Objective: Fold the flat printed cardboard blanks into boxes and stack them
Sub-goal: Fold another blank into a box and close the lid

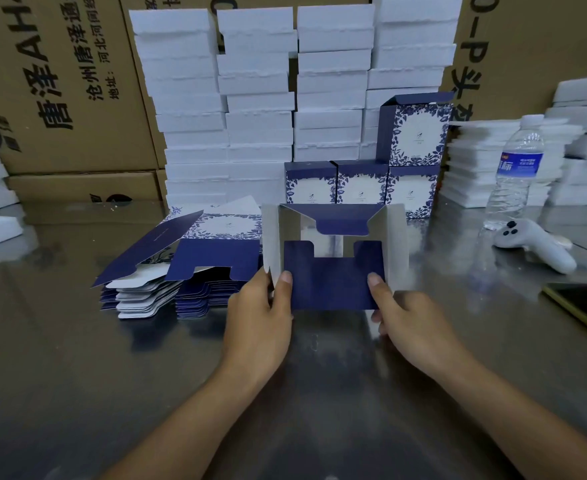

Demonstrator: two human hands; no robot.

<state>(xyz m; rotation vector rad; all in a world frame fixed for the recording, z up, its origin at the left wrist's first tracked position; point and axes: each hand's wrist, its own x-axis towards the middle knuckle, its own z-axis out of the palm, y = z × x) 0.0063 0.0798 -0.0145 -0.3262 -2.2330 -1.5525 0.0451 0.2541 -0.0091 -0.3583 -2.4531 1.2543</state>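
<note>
In the head view, both forearms entered from the bottom edge, cut off there, and met at the centre of the frame. The fingers of each hand were mostly hidden behind the cardboard; only the thumbs and parts of the knuckles showed. The half-formed box (333, 258) stood open toward the camera, so its grey inside walls and navy flaps were visible, while its printed outer faces could not be seen. The left hand (257, 317) gripped the lower left corner, thumb pressed on the navy front flap and fingers wrapped behind the left wall. The right hand (409, 320) pinched the lower right corner the same way, thumb on the flap's face. The box rested on or just above the shiny metal table (77, 358); which could not be told.

Left of centre lay the pile of flat blanks (181, 268), its lower sheets only edges. Behind the held box stood the folded boxes (361, 183), three in a row with one stacked at the right, partly blocked by the raised flaps. White foam trays (257, 98) rose behind. At the right were a water bottle (517, 171), a white controller (531, 245), and a phone (586, 306) cut by the frame edge.
</note>
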